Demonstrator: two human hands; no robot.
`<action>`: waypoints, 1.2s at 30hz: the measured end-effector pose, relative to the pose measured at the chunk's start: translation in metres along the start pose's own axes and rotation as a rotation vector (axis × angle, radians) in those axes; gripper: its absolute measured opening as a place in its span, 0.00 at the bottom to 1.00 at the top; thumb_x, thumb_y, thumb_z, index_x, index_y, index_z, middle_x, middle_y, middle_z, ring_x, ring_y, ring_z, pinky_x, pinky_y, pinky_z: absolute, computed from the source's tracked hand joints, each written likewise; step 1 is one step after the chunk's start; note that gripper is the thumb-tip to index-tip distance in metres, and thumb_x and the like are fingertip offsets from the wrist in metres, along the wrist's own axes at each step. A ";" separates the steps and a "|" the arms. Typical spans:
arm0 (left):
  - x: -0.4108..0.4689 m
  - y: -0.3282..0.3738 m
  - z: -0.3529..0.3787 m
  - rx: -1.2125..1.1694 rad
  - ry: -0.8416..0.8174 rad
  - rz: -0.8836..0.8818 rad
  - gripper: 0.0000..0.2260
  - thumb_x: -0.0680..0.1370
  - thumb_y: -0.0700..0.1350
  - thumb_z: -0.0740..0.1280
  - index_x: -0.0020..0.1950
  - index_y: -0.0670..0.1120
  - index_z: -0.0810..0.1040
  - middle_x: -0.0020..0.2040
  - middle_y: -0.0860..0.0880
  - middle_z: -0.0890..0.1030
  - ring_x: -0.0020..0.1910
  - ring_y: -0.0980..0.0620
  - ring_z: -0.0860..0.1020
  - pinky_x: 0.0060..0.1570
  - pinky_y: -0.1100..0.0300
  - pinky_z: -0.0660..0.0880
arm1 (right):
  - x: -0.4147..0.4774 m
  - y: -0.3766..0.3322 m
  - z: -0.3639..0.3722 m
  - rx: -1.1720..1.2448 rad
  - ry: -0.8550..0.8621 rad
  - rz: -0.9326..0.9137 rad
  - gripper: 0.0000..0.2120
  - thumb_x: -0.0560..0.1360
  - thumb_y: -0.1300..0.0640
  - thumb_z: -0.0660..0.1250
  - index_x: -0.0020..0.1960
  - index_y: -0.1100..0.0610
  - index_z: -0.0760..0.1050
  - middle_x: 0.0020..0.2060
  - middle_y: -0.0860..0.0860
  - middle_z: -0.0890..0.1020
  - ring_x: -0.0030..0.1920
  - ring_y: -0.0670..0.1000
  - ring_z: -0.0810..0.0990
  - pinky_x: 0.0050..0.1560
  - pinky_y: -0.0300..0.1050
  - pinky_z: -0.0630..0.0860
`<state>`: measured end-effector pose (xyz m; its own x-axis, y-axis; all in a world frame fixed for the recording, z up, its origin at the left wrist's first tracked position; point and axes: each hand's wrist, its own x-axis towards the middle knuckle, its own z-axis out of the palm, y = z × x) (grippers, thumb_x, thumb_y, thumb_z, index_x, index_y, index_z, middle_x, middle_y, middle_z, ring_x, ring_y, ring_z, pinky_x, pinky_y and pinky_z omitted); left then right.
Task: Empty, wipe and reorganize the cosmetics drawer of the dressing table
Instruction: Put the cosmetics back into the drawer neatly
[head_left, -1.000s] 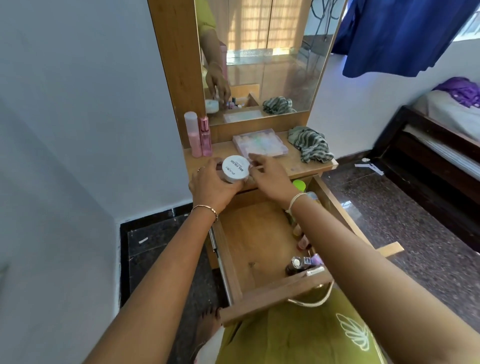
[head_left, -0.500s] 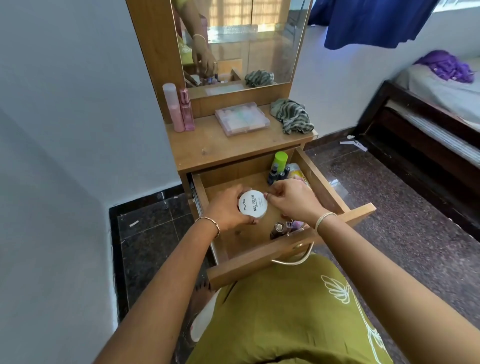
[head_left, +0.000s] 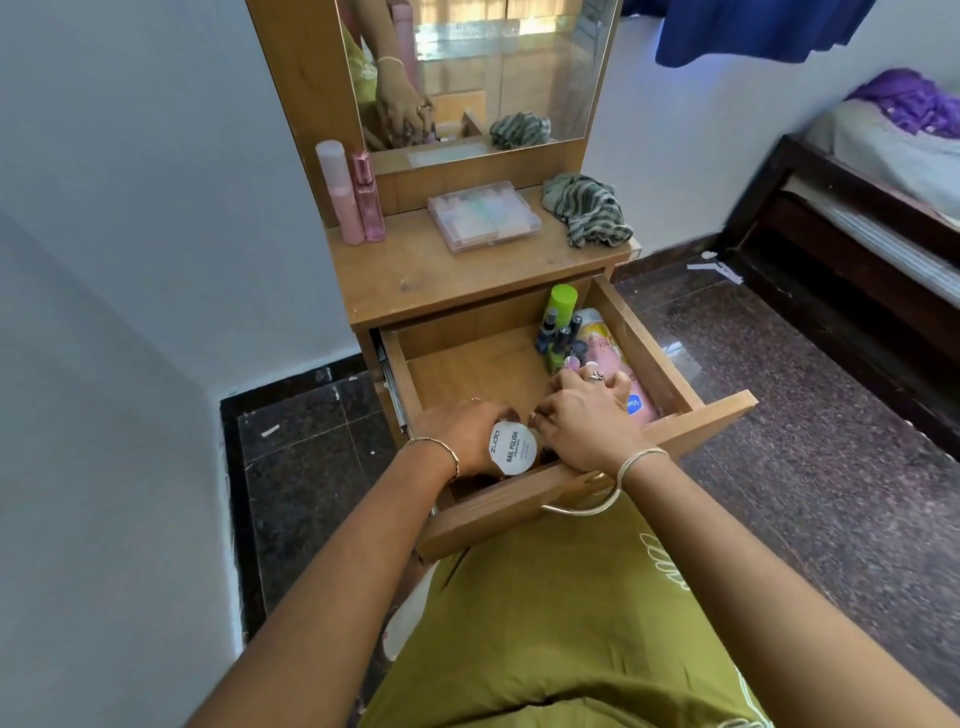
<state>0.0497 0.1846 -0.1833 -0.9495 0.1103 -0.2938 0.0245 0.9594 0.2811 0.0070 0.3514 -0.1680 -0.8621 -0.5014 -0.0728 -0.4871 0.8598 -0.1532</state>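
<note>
Drawer (head_left: 670, 358) pulled open under dressing table top (head_left: 457, 280). Left hand (head_left: 462, 441) inside front left of drawer, clasped around white round jar (head_left: 511, 448) labelled nail polish, lid facing up. Right hand (head_left: 587, 421) just beside jar, fingers curled down among items at drawer's right side; grasp cannot be told. Green-capped bottle (head_left: 562, 304) and dark nail polish bottles (head_left: 558, 335) upright at rear right corner. On top: two pink bottles (head_left: 353, 200), clear plastic box (head_left: 483, 217), striped cloth (head_left: 589, 210).

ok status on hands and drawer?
Left hand gripping round white nail-polish tub. Right hand among bottles, grip unclear. Open wooden drawer right side stocked.
</note>
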 end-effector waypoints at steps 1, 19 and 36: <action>0.000 0.001 0.000 0.013 -0.009 0.004 0.29 0.64 0.61 0.74 0.62 0.63 0.69 0.56 0.52 0.78 0.54 0.49 0.77 0.40 0.58 0.71 | 0.000 0.001 0.000 0.018 0.016 0.005 0.15 0.78 0.44 0.58 0.53 0.46 0.82 0.54 0.50 0.73 0.57 0.55 0.70 0.53 0.50 0.49; 0.004 0.001 -0.018 -0.165 -0.120 -0.010 0.35 0.70 0.33 0.71 0.72 0.56 0.65 0.68 0.46 0.70 0.64 0.47 0.72 0.57 0.56 0.73 | 0.001 -0.003 -0.005 0.119 0.116 0.080 0.13 0.80 0.47 0.58 0.55 0.47 0.80 0.54 0.47 0.77 0.60 0.54 0.69 0.58 0.54 0.54; 0.020 -0.098 -0.147 -0.665 1.035 -0.354 0.24 0.72 0.45 0.72 0.66 0.44 0.71 0.62 0.45 0.76 0.57 0.48 0.76 0.58 0.55 0.75 | 0.120 -0.113 -0.082 0.396 0.356 -0.113 0.14 0.76 0.52 0.64 0.62 0.50 0.73 0.57 0.50 0.75 0.58 0.52 0.75 0.63 0.56 0.68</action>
<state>-0.0172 0.0548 -0.0825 -0.6788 -0.6636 0.3144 -0.1544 0.5476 0.8224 -0.0532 0.2018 -0.0789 -0.8347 -0.4660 0.2936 -0.5493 0.6657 -0.5050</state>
